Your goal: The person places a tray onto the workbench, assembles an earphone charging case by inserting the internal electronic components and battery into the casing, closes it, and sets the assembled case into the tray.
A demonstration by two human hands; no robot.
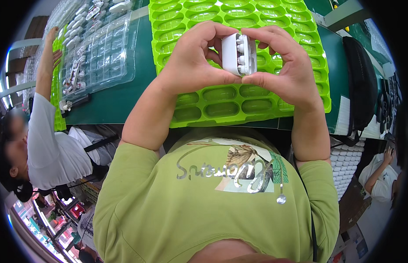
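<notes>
While a co-worker (50, 144) in a white shirt sits at the far left of the green tray (221, 105), one raised arm reaches toward the clear plastic trays (103, 57) lying left of the green tray on the dark green tabletop (120, 101). Small white parts sit in some pockets of those clear trays.

Left hand (190, 61): positioned above the middle of the green tray. Its fingers are closed around the left side of the white case (239, 53), thumb below and fingertips curled over the top.

White case: held between both hands, raised over the green tray and not touching it. The case is open, and small white rounded parts show in its right half.

Right hand (285, 65): also above the green tray, just right of the case. Its fingers are closed on the case's right side, thumb at the lower edge.

Green tray: rows of oval pockets, resting on the tabletop. A black bag (359, 83) lies to the right of the green tray.
</notes>
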